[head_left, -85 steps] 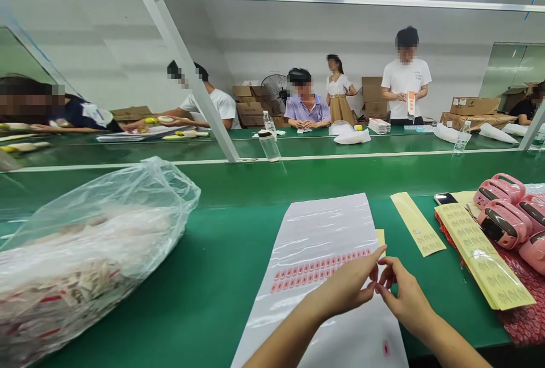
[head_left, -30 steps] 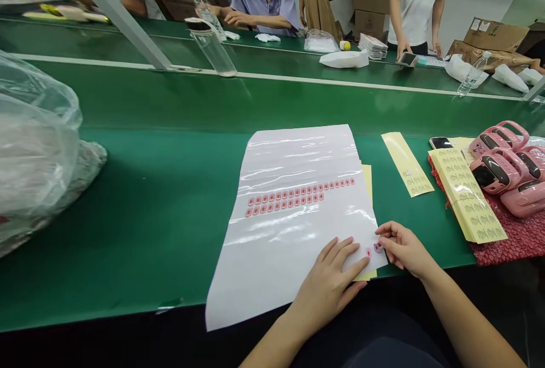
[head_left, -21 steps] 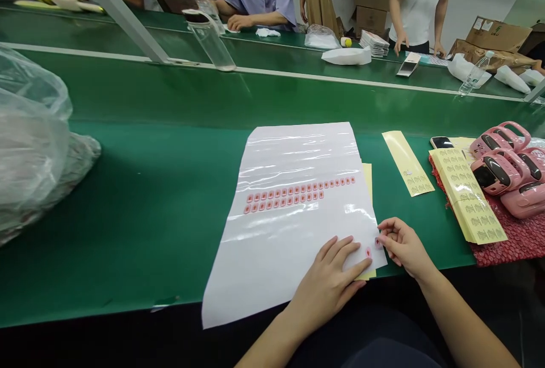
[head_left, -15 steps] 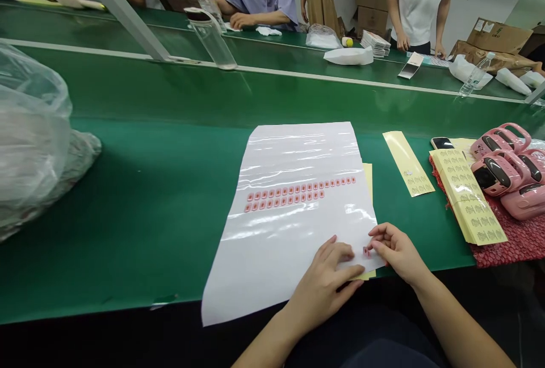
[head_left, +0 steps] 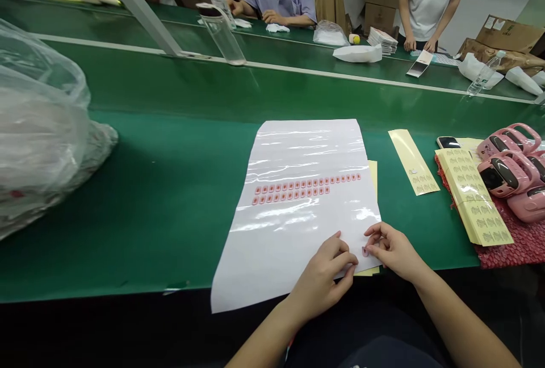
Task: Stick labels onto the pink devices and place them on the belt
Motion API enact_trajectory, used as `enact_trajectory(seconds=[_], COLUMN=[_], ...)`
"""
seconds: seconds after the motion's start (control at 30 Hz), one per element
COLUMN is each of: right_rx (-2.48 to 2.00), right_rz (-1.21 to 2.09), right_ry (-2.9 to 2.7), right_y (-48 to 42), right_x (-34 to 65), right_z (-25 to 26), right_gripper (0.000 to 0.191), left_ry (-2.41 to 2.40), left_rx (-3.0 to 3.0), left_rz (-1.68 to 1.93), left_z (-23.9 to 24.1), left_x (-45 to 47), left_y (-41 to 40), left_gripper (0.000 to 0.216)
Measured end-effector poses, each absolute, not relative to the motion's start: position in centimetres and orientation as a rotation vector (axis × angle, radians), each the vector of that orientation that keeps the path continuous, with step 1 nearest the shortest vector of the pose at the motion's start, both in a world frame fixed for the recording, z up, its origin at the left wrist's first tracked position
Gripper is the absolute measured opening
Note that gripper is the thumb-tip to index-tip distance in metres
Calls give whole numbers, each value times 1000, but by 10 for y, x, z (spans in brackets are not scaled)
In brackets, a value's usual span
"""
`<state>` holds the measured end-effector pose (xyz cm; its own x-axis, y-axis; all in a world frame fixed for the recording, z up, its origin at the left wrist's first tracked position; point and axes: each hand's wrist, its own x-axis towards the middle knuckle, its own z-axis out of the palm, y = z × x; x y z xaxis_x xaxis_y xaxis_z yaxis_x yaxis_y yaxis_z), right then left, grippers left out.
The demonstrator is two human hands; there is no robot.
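Observation:
A glossy white backing sheet (head_left: 298, 152) lies on the green belt (head_left: 170, 186) in front of me, with two rows of small red stickers (head_left: 304, 188) across its middle. My left hand (head_left: 326, 274) rests on the sheet's near right corner, fingers curled and pressing down. My right hand (head_left: 394, 251) is beside it, its fingertips pinched on a small red sticker (head_left: 364, 251) at the sheet's edge. A yellow sheet (head_left: 373, 170) peeks out from under the white one.
A big clear plastic bag (head_left: 42, 129) of scraps fills the left. To the right lie yellow label strips (head_left: 414, 162), a stack of yellow label sheets (head_left: 472, 195), a phone (head_left: 447, 142) and pink watches (head_left: 506, 163) on red wrap. People work across the far belt, by a clear bottle (head_left: 221, 33).
My hands came down from mid-air to the sheet's near right corner. In the last second my right fingers closed in on a red sticker there; my left fingers curled.

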<state>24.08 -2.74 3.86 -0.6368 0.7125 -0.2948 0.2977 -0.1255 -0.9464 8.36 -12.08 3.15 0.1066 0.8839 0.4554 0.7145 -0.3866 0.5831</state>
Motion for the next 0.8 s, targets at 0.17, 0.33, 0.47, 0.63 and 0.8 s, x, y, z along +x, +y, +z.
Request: enact_trajectory(seconds=[0.17, 0.33, 0.47, 0.63, 0.8], right_rx=[-1122, -1087, -1078, -1132, -1169], right_rz=[1794, 1837, 1841, 1759, 1678], right_ry=[-1841, -1746, -1812, -1850, -1884], right_y=[-26, -24, -25, -29, -33], right_x=[241, 243, 243, 241, 240], right_z=[37, 33, 33, 34, 35], right_gripper=[19, 20, 17, 12, 10], left_ry=[1609, 1624, 1629, 1635, 1632], left_rx=[2193, 2285, 2312, 2313, 2317], left_rz=[1124, 1093, 1074, 1093, 1086], left_z=[32, 30, 29, 29, 29], left_x=[84, 85, 85, 86, 86], left_y=[-120, -120, -121, -121, -121], left_gripper=[19, 22, 24, 24, 24])
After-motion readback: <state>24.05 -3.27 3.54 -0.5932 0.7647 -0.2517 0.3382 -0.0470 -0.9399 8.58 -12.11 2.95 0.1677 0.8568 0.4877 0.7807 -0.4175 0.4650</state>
